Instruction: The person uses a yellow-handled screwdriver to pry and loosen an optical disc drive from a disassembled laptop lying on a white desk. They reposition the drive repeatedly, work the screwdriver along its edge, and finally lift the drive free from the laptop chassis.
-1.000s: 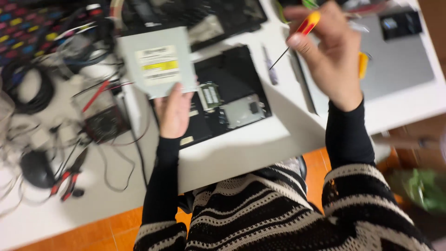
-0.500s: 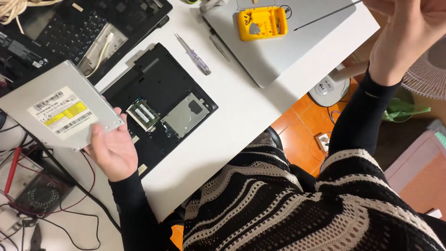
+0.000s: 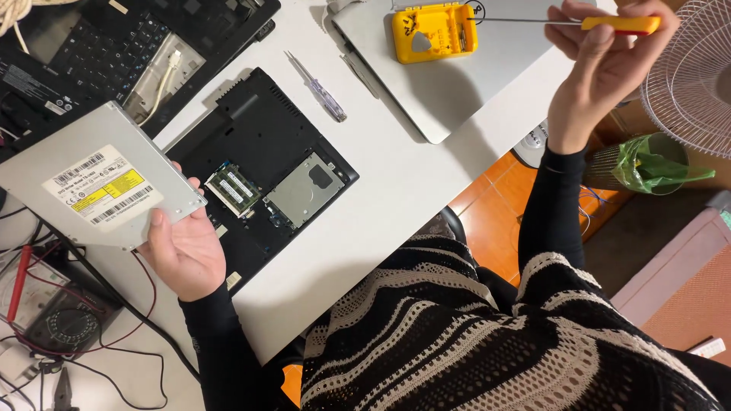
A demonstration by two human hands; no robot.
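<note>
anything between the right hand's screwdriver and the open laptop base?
Nothing visible. The right hand holds the orange-handled screwdriver up over the closed silver laptop; bare white table lies between it and the black opened laptop base. The left hand holds the grey optical drive off to the side.

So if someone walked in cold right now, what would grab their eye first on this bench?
Probably the flat silver optical drive with its yellow-and-white label, held up by the left hand over the left of the table. Next, the right hand raised at top right, gripping a long orange-handled screwdriver level over the closed silver laptop. Between them lies the black laptop base, its underside open, memory and hard drive exposed.
</note>
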